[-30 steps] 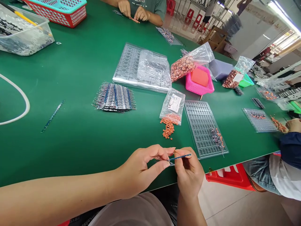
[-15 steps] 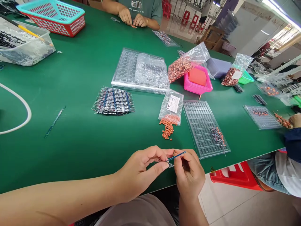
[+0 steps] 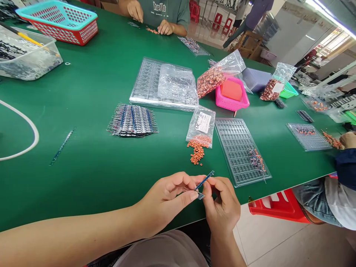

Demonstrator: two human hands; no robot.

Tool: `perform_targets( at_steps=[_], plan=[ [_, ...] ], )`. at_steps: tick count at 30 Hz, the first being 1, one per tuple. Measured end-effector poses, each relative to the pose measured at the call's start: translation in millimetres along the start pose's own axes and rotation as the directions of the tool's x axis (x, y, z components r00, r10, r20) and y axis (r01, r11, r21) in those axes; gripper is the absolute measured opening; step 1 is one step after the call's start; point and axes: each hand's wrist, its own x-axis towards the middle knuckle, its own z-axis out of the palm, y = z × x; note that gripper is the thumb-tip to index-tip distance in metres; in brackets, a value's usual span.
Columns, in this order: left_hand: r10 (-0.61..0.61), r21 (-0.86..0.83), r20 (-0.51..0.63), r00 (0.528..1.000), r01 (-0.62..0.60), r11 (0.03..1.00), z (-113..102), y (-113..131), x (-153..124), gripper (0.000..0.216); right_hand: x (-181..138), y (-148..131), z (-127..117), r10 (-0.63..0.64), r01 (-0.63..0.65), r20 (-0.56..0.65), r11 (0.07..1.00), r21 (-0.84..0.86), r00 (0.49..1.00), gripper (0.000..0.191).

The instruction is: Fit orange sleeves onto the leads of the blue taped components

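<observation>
My left hand (image 3: 167,202) and my right hand (image 3: 222,205) meet over the near edge of the green table (image 3: 91,89). Between their pinched fingertips runs a thin blue taped strip of small components (image 3: 204,181), tilted up to the right. Just beyond the hands lies a loose pile of small orange rings (image 3: 197,152), spilling from a labelled clear bag (image 3: 203,124). To the right of that sits a clear compartment tray (image 3: 239,148) with a few wired components in its lower right part.
A stack of blue taped component strips (image 3: 132,120), a clear tray pile under a plastic bag (image 3: 164,83), a pink basket (image 3: 232,95) and a bag of orange rings (image 3: 214,78) lie mid-table. Other people work at the far edge (image 3: 164,15) and right side (image 3: 345,163). A red stool (image 3: 275,209) stands below.
The free end of the blue strip has swung upward and shortened between my fingers. The view has shifted slightly. The far person's left-hand side hand has moved away from the other.
</observation>
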Motion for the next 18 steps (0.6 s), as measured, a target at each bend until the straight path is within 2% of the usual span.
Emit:
perform_targets(
  at_steps=[9, 18],
  plan=[
    [0.019, 0.059, -0.029, 0.999, -0.017, 0.998, -2.1, -2.6, 1.3, 0.01, -2.9, 3.0, 0.5, -0.033, 0.032, 0.012, 0.999, 0.032, 0.999, 0.028],
    [0.035, 0.124, -0.036, 0.999, -0.03, 0.992, -2.4, -0.6, -0.1, 0.008, -4.0, 3.8, 0.5, -0.034, 0.034, -0.02, 0.999, -0.003, 0.999, 0.024]
  ],
)
